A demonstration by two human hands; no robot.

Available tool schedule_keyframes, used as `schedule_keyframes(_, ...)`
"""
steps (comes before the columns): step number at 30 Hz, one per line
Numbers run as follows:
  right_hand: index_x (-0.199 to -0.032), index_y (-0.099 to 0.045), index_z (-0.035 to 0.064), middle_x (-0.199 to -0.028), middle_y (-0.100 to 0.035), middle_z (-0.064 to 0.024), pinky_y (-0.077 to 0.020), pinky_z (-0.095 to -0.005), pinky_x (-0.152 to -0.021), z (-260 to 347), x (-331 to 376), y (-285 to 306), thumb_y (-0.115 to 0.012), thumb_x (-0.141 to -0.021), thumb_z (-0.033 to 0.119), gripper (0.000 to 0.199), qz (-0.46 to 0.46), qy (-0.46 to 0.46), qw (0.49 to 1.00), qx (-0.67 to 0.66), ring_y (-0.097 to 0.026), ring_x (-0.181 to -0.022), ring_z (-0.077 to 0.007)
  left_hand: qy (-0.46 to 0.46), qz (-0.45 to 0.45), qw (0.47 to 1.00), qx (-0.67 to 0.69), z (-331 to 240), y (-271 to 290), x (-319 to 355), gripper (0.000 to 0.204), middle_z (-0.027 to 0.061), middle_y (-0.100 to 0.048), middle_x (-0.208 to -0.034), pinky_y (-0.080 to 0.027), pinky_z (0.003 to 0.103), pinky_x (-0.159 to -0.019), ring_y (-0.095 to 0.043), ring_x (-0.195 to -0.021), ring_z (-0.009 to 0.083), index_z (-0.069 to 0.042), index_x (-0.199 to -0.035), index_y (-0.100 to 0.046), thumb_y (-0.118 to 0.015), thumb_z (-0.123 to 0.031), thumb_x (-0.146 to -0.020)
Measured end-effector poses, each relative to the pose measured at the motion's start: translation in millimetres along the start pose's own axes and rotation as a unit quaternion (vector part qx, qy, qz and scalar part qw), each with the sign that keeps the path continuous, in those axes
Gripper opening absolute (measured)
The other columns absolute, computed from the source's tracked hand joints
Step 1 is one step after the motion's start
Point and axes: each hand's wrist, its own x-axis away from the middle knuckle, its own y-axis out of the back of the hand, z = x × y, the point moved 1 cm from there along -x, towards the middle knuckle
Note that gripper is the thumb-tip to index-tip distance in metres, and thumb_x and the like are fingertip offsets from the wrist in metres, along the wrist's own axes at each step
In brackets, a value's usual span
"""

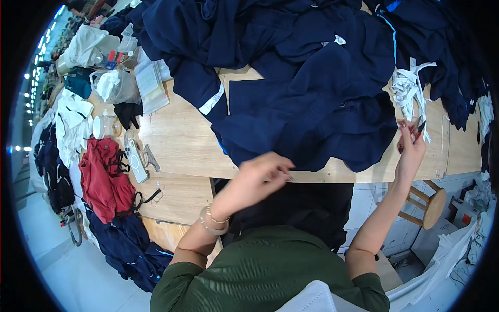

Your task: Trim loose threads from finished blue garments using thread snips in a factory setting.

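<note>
A dark navy garment (312, 114) lies spread over the wooden table in front of me, its near edge at the table's front. My left hand (260, 179) hovers by that near edge, smeared by motion, its fingers partly curled; whether it holds anything is unclear. At the right, my right hand (410, 143) has its fingers closed beside the lower ends of a bundle of white fabric strips (408, 88). A small dark pointed thing shows at those fingertips, too small to name. More navy garments (208, 31) are heaped behind the spread one.
To the left on the table (174, 151) are a phone (135, 161), a red cloth bag or garment (104, 179), clear glasses (151, 158), a jar (104, 126) and plastic bags (115, 86). A wooden stool (433, 208) stands below the table's right side.
</note>
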Motion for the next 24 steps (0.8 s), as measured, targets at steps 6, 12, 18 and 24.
schedule_keyframes(6, -0.106, -0.068, -0.0035, -0.119, -0.063, -0.0108, -0.0509, -0.0248, -0.081, 26.0, 88.1, -68.6, -0.051, -0.085, -0.003, 0.027, 0.495, -0.058, 0.859, -0.118, -0.062, -0.093, -0.0132, 0.125, -0.239, 0.951, -0.15, 43.8, 85.2, 29.7, 0.017, 0.0068, -0.061, -0.091, -0.051, 0.03, -0.067, -0.058, -0.073, 0.0158, -0.001, -0.1, -0.062, -0.067, -0.003, -0.084)
schedule_keyframes(12, -0.118, -0.068, 0.0077, -0.116, -0.064, -0.0073, -0.0466, -0.0216, -0.079, 43.8, 97.8, -143.7, -0.054, -0.085, -0.008, 0.04, 0.557, 0.056, 0.825, -0.069, -0.052, -0.081, -0.008, 0.143, -0.249, 0.938, -0.196, 79.1, 79.2, 30.7, 0.037, 0.0119, -0.056, -0.102, -0.051, 0.032, -0.074, -0.059, -0.091, 0.0221, -0.001, -0.112, -0.058, -0.072, -0.006, -0.078)
schedule_keyframes(18, -0.118, -0.058, -0.0005, -0.117, -0.062, -0.0024, -0.0409, -0.0196, -0.08, 140.3, 28.5, -104.3, -0.058, -0.094, 0.012, 0.027, 0.398, 0.143, 0.762, -0.49, -0.052, -0.086, -0.0032, 0.008, -0.258, 0.95, -0.174, 49.1, 53.2, 4.9, 0.043, 0.0095, -0.055, -0.109, -0.047, 0.033, -0.084, -0.057, -0.098, 0.0211, -0.002, -0.118, -0.056, -0.072, -0.007, -0.079)
schedule_keyframes(24, -0.149, -0.02, -0.0034, -0.152, -0.031, -0.0166, -0.0218, -0.0337, -0.118, 214.5, 7.8, -57.1, -0.032, -0.104, 0.032, 0.059, 0.319, 0.241, 0.809, -0.431, -0.034, -0.14, -0.0247, 0.013, -0.18, 0.978, -0.108, 40.3, 35.1, -19.7, 0.045, 0.0078, -0.056, -0.094, -0.048, 0.028, -0.078, -0.055, -0.082, 0.0177, 0.001, -0.119, -0.056, -0.074, -0.006, -0.078)
